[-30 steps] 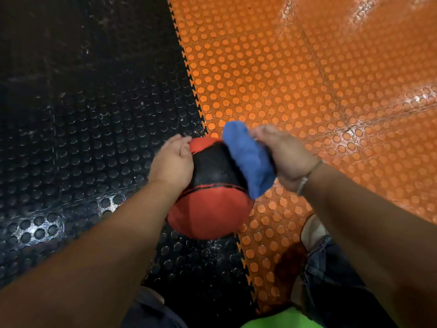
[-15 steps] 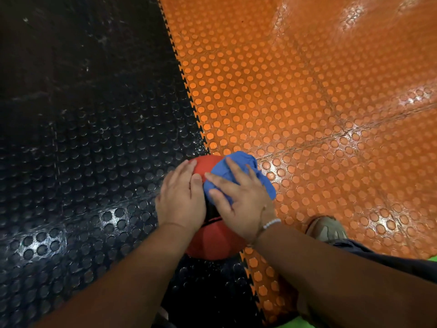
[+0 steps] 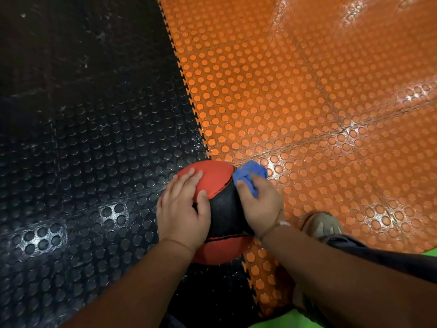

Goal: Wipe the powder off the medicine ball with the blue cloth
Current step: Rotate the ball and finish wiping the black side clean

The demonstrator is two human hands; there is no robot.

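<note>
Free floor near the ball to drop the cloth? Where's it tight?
Free: black mat left of the left hand and medicine ball; orange mat beyond the blue cloth. Tight: near right, between the right hand and the shoe.

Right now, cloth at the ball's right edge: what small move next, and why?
Probably sweep the cloth across the ball's black band toward the left hand: the right hand grips it bunched at the ball's right edge, and the left hand lies flat on the ball.
</note>
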